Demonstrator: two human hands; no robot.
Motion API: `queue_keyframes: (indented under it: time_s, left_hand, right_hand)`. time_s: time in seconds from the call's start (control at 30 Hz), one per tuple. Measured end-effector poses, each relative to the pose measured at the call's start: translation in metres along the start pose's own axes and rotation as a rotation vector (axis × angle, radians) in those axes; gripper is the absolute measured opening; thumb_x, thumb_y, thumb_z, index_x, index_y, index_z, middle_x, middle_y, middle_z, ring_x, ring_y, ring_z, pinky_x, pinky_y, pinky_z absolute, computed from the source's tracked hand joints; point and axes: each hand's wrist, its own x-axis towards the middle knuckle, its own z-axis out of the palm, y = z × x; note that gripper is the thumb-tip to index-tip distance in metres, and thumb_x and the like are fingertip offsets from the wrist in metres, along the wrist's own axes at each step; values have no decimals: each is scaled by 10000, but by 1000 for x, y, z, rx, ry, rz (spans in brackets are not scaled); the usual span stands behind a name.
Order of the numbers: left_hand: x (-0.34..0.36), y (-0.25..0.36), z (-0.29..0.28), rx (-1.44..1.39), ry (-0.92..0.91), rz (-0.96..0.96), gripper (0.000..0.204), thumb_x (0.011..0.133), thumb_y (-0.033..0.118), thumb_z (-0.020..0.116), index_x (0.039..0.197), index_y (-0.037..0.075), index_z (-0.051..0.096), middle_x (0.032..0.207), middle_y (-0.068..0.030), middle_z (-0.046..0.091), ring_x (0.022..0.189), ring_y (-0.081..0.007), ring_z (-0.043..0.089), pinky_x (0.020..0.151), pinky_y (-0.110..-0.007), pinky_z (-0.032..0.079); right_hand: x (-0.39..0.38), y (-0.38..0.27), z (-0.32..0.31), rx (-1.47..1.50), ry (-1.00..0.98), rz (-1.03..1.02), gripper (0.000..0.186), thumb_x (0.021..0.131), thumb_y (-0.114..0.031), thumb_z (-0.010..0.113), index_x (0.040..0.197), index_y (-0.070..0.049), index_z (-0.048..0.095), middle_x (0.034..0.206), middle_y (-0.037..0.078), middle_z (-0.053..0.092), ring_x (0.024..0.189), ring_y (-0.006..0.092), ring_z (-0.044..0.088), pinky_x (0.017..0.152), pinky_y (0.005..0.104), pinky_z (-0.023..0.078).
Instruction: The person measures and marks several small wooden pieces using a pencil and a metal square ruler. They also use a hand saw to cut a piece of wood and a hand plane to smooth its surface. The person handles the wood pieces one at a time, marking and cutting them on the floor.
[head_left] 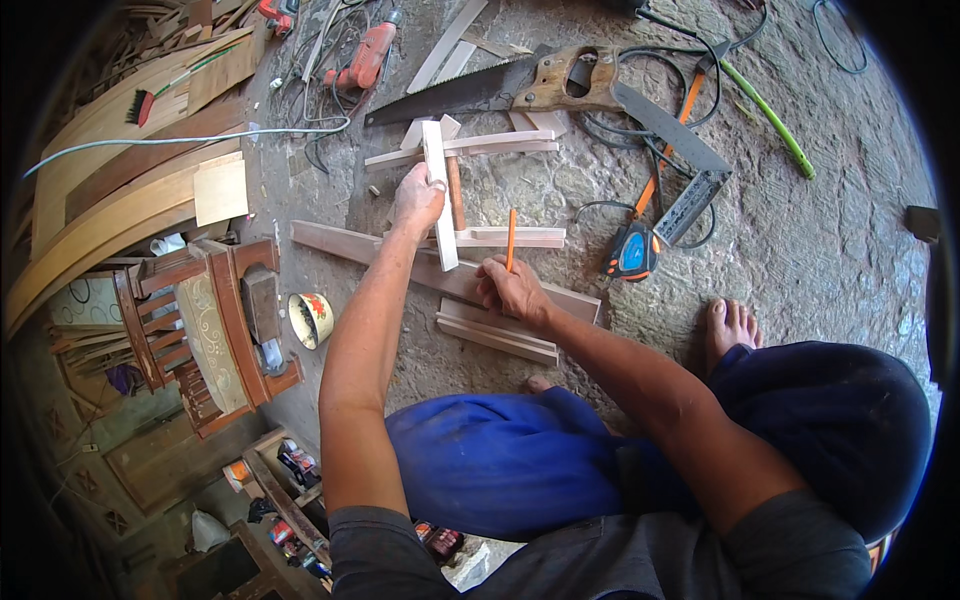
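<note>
My left hand (pixel 418 200) grips a pale, short wooden batten (pixel 438 150) raised upright in view. My right hand (pixel 510 292) is closed around an orange pencil (pixel 511 235), just right of the batten's lower end and over a long board (pixel 350 241) lying on the rough concrete. Short pieces of strip wood (pixel 505 237) lie beyond my hands, with a round brown wooden handle (pixel 455 195) among them. More grooved strips (pixel 497 338) lie nearer me, below my right hand.
A handsaw (pixel 565 82), metal square (pixel 690 205), tape measure (pixel 630 252) and cables spread across the back and right. A red drill (pixel 365 55) sits at the back. A patterned pot (pixel 310 320), wooden chair (pixel 235 330) and stacked boards (pixel 140 220) stand left. My bare foot (pixel 730 325) is at right.
</note>
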Motion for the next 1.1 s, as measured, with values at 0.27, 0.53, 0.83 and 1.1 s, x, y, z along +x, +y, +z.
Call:
queue_keyframes:
  time_s: [0.27, 0.53, 0.83, 1.1]
  left_hand:
    - [-13, 25, -9, 77, 21, -3, 199, 944, 130, 585, 1085, -5, 625, 959, -168, 678, 879, -266, 662, 800, -401, 518]
    - [-13, 27, -8, 54, 18, -24, 219, 925, 115, 583, 1109, 7, 633, 995, -184, 694, 932, -307, 671, 841, -419, 517]
    - [-11, 25, -8, -21, 4, -41, 219, 905, 125, 596, 1096, 28, 640, 1030, -213, 707, 1008, -383, 683, 888, -450, 519]
    - [-14, 28, -9, -16, -3, -51, 243, 902, 128, 605, 1121, 33, 654, 1038, -218, 716, 1027, -387, 685, 902, -448, 521]
  right_hand:
    - [0, -3, -1, -26, -21, 3, 324, 1042, -309, 468, 1048, -21, 618, 809, 72, 619, 610, 153, 594, 563, 317, 501]
    - [1, -1, -1, 21, -10, 34, 345, 1050, -345, 470, 1049, -37, 625, 809, 65, 621, 607, 153, 591, 561, 313, 498]
    - [1, -16, 0, 100, 93, 36, 621, 1029, -624, 452, 1035, -30, 629, 708, 24, 524, 550, 138, 498, 532, 311, 466]
    - [8, -11, 17, 289, 136, -121, 481, 1024, -528, 564, 1101, -56, 612, 861, 36, 639, 720, 122, 603, 652, 282, 519]
